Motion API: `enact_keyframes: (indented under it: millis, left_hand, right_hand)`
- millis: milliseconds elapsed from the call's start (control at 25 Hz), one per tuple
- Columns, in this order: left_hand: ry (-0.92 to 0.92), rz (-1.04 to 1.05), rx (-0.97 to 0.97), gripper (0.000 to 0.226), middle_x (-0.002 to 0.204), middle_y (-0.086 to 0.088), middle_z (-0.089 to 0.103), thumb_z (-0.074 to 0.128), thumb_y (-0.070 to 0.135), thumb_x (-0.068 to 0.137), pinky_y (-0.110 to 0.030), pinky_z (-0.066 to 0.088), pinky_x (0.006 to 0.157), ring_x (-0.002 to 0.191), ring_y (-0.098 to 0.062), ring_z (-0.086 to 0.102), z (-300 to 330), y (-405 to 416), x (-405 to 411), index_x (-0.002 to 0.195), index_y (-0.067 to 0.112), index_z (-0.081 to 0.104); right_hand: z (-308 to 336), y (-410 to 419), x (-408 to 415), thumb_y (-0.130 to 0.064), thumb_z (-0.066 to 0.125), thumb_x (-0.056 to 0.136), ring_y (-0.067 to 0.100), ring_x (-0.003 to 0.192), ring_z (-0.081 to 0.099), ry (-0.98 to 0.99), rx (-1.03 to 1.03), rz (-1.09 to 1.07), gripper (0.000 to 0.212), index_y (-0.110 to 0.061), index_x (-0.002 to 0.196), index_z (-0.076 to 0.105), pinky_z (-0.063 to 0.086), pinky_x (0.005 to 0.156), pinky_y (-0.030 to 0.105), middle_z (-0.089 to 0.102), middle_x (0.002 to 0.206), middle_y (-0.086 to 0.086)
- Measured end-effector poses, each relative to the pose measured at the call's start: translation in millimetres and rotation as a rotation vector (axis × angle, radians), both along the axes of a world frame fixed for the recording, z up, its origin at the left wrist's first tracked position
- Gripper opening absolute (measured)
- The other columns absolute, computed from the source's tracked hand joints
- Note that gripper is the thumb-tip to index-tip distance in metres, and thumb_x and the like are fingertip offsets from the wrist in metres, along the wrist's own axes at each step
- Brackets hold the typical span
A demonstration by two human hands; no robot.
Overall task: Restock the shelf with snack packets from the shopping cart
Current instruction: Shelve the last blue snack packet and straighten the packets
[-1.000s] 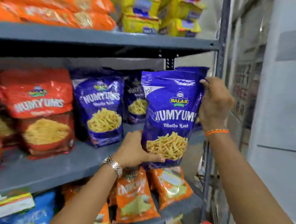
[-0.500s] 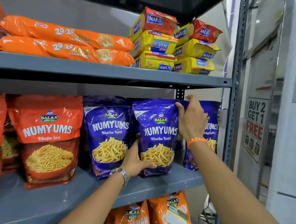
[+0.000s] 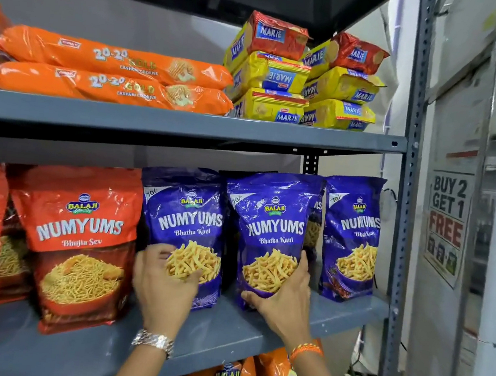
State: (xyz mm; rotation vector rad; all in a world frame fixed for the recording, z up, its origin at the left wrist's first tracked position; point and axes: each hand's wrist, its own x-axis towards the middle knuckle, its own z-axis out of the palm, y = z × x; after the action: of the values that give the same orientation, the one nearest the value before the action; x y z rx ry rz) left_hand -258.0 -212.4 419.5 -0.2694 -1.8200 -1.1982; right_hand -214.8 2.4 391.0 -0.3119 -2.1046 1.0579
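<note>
My right fingers (image 3: 300,273) and thumb clamp the lower edge of the middle blue packet (image 3: 269,236), which stands upright on the grey shelf (image 3: 350,312). The right hand (image 3: 283,302) cups it from below and the right, wrist in an orange band (image 3: 306,350) angled up from the lower right. My left fingers (image 3: 156,258), blurred, curl round the lower left side of the next blue packet (image 3: 188,221); the left hand (image 3: 162,289) rises from a wrist wearing a metal watch (image 3: 153,342). A third blue packet (image 3: 352,235) stands just beside, right.
</note>
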Motion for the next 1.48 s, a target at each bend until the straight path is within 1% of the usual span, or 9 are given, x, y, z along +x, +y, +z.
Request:
enact_keyframes:
  millis: [80, 160, 280, 400, 640, 880, 1120, 1400, 1480]
  left_hand:
    - [-0.172, 0.073, -0.018, 0.087, 0.11, -0.008, 0.056, 0.101, 0.028, 0.043, -0.046, 0.048, 0.095, 0.106, -0.034, 0.057, -2, -22, -7, 0.114, 0.011, 0.054]
    - [-0.429, -0.015, -0.093, 0.108, 0.124, -0.015, 0.055, 0.102, 0.035, 0.041, -0.043, 0.045, 0.098, 0.117, -0.037, 0.055, -5, -30, -13, 0.127, 0.002, 0.044]
    - [-0.571, -0.208, -0.136, 0.098, 0.118, -0.007, 0.063, 0.101, 0.032, 0.047, -0.034, 0.049, 0.085, 0.112, -0.032, 0.064, -8, -32, -21, 0.117, 0.01, 0.037]
    - [-0.533, -0.229, -0.192, 0.082, 0.116, -0.004, 0.067, 0.099, 0.029, 0.052, -0.029, 0.046, 0.078, 0.109, -0.029, 0.066, -8, -38, -27, 0.109, 0.016, 0.042]
    - [-0.464, -0.306, -0.175, 0.085, 0.105, 0.009, 0.07, 0.101, 0.035, 0.045, -0.029, 0.053, 0.077, 0.098, -0.014, 0.069, -21, -44, -12, 0.113, 0.026, 0.05]
    - [-0.456, -0.313, -0.156, 0.088, 0.112, 0.003, 0.073, 0.101, 0.036, 0.044, -0.048, 0.059, 0.087, 0.101, -0.02, 0.071, -24, -48, -5, 0.115, 0.024, 0.05]
    - [-0.445, -0.275, -0.189, 0.085, 0.107, 0.004, 0.072, 0.1, 0.038, 0.045, -0.044, 0.06, 0.082, 0.096, -0.018, 0.071, -24, -49, 1, 0.112, 0.027, 0.049]
    - [-0.483, -0.317, -0.192, 0.087, 0.113, -0.001, 0.071, 0.1, 0.035, 0.047, -0.047, 0.06, 0.087, 0.101, -0.02, 0.07, -21, -51, 6, 0.116, 0.021, 0.048]
    - [-0.494, -0.35, -0.176, 0.096, 0.121, -0.005, 0.068, 0.101, 0.031, 0.045, -0.04, 0.058, 0.093, 0.104, -0.019, 0.068, -22, -57, 14, 0.125, 0.017, 0.048]
  right_hand:
    - [2, 7, -6, -0.064, 0.086, 0.039, 0.033, 0.13, 0.049, -0.002, -0.006, 0.003, 0.144, -0.035, 0.15, 0.0, 0.046, 0.104, 0.048, 0.044, 0.141, 0.008]
    - [3, 14, -10, -0.062, 0.087, 0.039, 0.032, 0.129, 0.051, 0.003, -0.026, 0.005, 0.142, -0.036, 0.149, 0.001, 0.048, 0.102, 0.049, 0.046, 0.14, 0.008]
    - [1, 16, -12, -0.063, 0.086, 0.04, 0.033, 0.132, 0.048, 0.019, -0.045, -0.006, 0.141, -0.037, 0.149, 0.001, 0.046, 0.106, 0.052, 0.043, 0.143, 0.008]
    - [0, 18, -12, -0.062, 0.088, 0.041, 0.032, 0.134, 0.046, 0.024, -0.048, 0.01, 0.141, -0.036, 0.15, 0.001, 0.045, 0.107, 0.054, 0.042, 0.144, 0.008]
    - [2, 22, -8, -0.058, 0.091, 0.042, 0.029, 0.136, 0.044, 0.019, -0.052, 0.031, 0.144, -0.034, 0.152, 0.001, 0.042, 0.11, 0.048, 0.041, 0.147, 0.008]
    - [3, 24, -9, -0.054, 0.093, 0.045, 0.03, 0.137, 0.042, 0.009, -0.065, 0.047, 0.142, -0.035, 0.151, 0.001, 0.041, 0.11, 0.049, 0.04, 0.147, 0.009]
    - [2, 25, -7, -0.052, 0.094, 0.044, 0.029, 0.137, 0.042, 0.011, -0.077, 0.038, 0.141, -0.037, 0.15, 0.003, 0.04, 0.11, 0.049, 0.04, 0.147, 0.007]
    - [4, 24, -5, -0.05, 0.095, 0.044, 0.032, 0.139, 0.04, -0.01, -0.089, 0.032, 0.143, -0.036, 0.151, 0.001, 0.039, 0.111, 0.051, 0.037, 0.149, 0.009]
    - [5, 22, 0, -0.05, 0.095, 0.046, 0.035, 0.142, 0.034, 0.006, -0.104, 0.006, 0.144, -0.033, 0.152, -0.001, 0.034, 0.115, 0.055, 0.031, 0.155, 0.011]
